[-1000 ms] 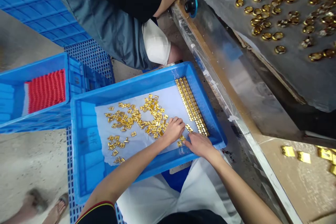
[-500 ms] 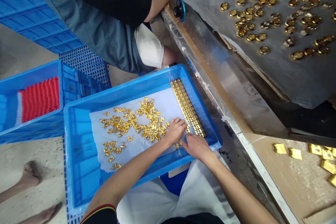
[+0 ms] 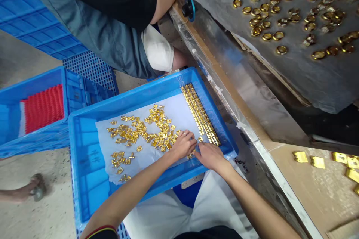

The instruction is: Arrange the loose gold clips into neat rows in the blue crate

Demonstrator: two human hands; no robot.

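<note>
In front of me a blue plastic tray is lined with a white sheet. Small square gold-coloured metal pieces lie scattered over the sheet. Similar pieces stand in tight, neat rows along the tray's right side. My left hand is over the near right part of the tray, its fingers bent and closed. Close beside it is my right hand, fingers curled inward at the near end of the rows. A few gold pieces lie between and just beyond the fingertips; what the fingers grip is hidden.
A metal-edged workbench runs along the right, with gold rings on a grey sheet and larger gold pieces on cardboard. A seated person is beyond the tray. A blue crate at left holds red items.
My left hand has drawn slightly left and nearer to me, uncovering gold pieces by the rows. My right hand stays almost in place. The view has shifted slightly.
</note>
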